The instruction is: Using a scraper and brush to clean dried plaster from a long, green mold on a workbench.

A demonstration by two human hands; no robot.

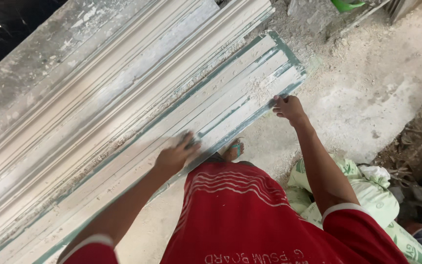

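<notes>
I see my left hand (174,156) pressed flat on the near moulding (211,105) | right hand (289,107) curled over its right end edge | I'd keep both grips firm, lifting evenly off the stack (98,93).

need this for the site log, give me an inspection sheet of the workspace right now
surface: long ribbed mould with green edges, dusted white, crumbs in its grooves
job's things: the mould; second pale ribbed moulding lying beside it
clutter: green-printed white sacks at the person's right; green container at the top edge
grippers: left hand flat on the mould's near edge; right hand gripping that edge near its end; both bare
cables: nothing seen
surroundings: dusty floor with white powder; sandalled foot under the mould edge
</notes>
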